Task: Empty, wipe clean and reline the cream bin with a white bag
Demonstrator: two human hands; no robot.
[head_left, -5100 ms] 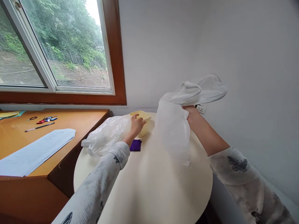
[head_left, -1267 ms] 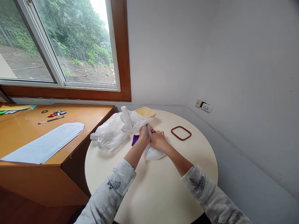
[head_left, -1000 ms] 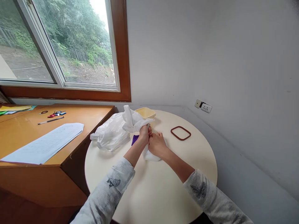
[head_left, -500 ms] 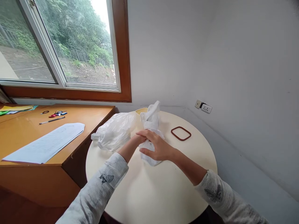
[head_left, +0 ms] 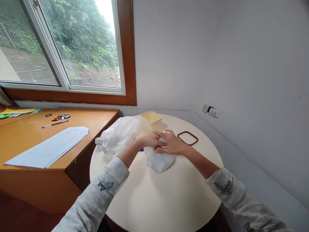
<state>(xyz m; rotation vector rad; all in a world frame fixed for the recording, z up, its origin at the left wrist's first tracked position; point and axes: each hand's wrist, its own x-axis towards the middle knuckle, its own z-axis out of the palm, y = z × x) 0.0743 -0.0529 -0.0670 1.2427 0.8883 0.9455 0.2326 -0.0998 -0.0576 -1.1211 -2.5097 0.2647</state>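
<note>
A small white plastic bag [head_left: 159,162] lies crumpled near the middle of the round table, bulging toward me. My left hand [head_left: 152,141] comes in from the left, its fingers closed on the bag's gathered top. Overlapping it from the right, my right hand [head_left: 174,144] has its thumb low on the bag and its fingers curved over the top, gripping it there. The fingertips of the two hands cross and partly hide each other. A sliver of something purple [head_left: 142,149] shows under my left hand; its kind is hidden.
Behind my hands stands a cream square container [head_left: 151,118] without a lid. A larger translucent plastic bag [head_left: 120,135] lies to its left, a brown rounded-square ring [head_left: 187,138] to its right. On the wooden desk [head_left: 101,119] are papers [head_left: 53,146], a pen [head_left: 55,124] and keys [head_left: 63,116].
The bag's twisted top, which stood up in front of the container, has come down under my hands, uncovering the container. My right hand has shifted slightly right and up.
</note>
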